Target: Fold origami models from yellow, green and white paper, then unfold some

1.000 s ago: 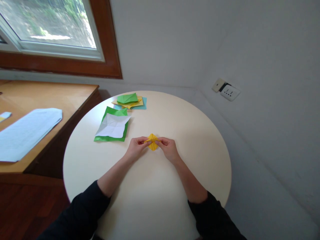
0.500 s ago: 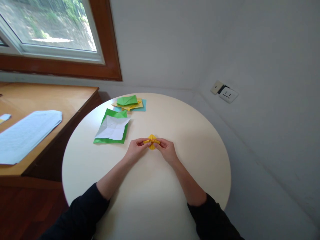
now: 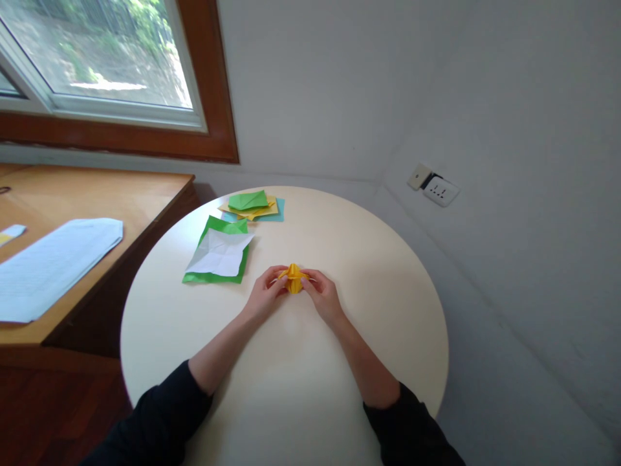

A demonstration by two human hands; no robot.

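A small folded yellow paper piece [image 3: 293, 278] sits just above the round cream table [image 3: 388, 310], near its middle. My left hand [image 3: 264, 296] pinches its left side with thumb and fingertips. My right hand [image 3: 321, 295] pinches its right side the same way. Both forearms in dark sleeves reach in from the bottom edge. The underside of the yellow piece is hidden by my fingers.
A green sheet, white side up with creases [image 3: 218, 255], lies left of my hands. A stack of green, yellow and blue papers [image 3: 252, 204] lies at the table's far side. A wooden desk [image 3: 97, 194] with printed pages [image 3: 48, 262] stands at left. A wall socket [image 3: 439, 189] is at right.
Both hands have kept hold of the yellow piece and pressed it narrower and more bunched. The camera view has shifted slightly, so everything sits a little lower in the frame.
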